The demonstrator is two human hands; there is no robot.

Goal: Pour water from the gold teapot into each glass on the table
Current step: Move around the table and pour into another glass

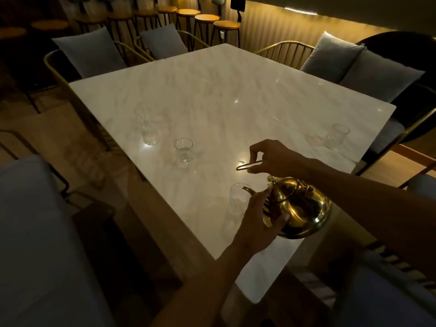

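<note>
The gold teapot [299,208] is tilted to the left above the near part of the white marble table [224,95]. My right hand [276,159] grips the teapot's thin wire handle from above. My left hand [259,220] presses flat against the pot's left side, under the spout. The spout hangs just over the rim of the nearest glass [237,198]. Another glass [184,151] stands further left with water in its base. Two more glasses [149,134] [141,113] stand near the left edge, and one glass [336,135] stands at the right edge.
Gold-framed chairs with grey cushions [92,53] [368,64] ring the table. A row of wooden bar stools [207,18] lines the back wall. A grey seat [35,244] sits at my near left. The room is dim.
</note>
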